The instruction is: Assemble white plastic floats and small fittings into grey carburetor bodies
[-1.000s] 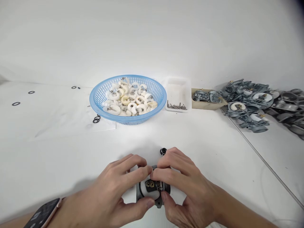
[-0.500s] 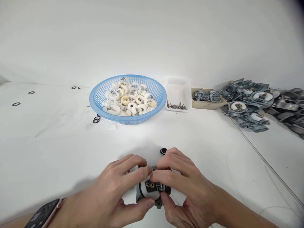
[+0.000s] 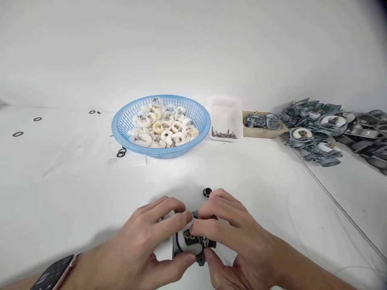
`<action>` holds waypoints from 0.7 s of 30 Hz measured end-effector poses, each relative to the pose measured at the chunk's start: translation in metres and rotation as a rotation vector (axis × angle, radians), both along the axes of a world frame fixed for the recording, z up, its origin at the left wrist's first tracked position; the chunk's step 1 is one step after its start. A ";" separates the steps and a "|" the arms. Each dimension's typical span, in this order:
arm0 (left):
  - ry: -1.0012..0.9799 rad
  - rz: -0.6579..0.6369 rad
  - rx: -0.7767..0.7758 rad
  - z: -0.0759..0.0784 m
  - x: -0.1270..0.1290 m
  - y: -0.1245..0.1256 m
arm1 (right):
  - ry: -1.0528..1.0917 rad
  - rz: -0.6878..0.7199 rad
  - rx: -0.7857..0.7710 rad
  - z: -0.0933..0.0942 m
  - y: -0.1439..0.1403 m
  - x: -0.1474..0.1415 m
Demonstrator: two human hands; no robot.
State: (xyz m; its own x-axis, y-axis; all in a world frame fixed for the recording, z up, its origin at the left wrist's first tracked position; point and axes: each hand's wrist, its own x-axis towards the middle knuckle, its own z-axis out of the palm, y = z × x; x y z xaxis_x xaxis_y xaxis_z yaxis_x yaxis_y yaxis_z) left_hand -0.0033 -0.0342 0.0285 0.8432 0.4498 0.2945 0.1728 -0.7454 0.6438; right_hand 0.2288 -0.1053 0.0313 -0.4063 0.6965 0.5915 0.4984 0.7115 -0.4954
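Carburetor body (image 3: 193,245) sits low on the counter (image 3: 272,189) between my hands; I see left hand (image 3: 145,249) fingers closed round its left side, right hand (image 3: 236,241) fingers pinching the brass fittings on top, equally near.

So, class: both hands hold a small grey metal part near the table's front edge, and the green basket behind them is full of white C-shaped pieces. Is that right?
Not quite: the basket is blue, not green, as the head view shows. The rest holds: the left hand and right hand hold the grey metal part, and white C-shaped pieces fill the basket.
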 end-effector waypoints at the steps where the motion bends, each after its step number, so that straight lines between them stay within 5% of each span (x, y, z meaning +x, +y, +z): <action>1: 0.009 -0.001 0.001 0.000 0.000 0.000 | 0.000 0.002 -0.004 0.000 0.000 0.000; 21: 0.029 -0.001 0.000 0.001 0.001 0.000 | -0.020 0.006 0.015 -0.004 0.001 0.000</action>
State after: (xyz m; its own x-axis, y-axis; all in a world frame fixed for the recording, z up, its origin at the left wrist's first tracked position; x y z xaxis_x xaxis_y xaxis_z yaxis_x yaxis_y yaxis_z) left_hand -0.0022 -0.0346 0.0295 0.8519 0.4487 0.2701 0.1904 -0.7458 0.6384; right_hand 0.2290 -0.1046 0.0277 -0.4219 0.6850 0.5940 0.5041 0.7218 -0.4743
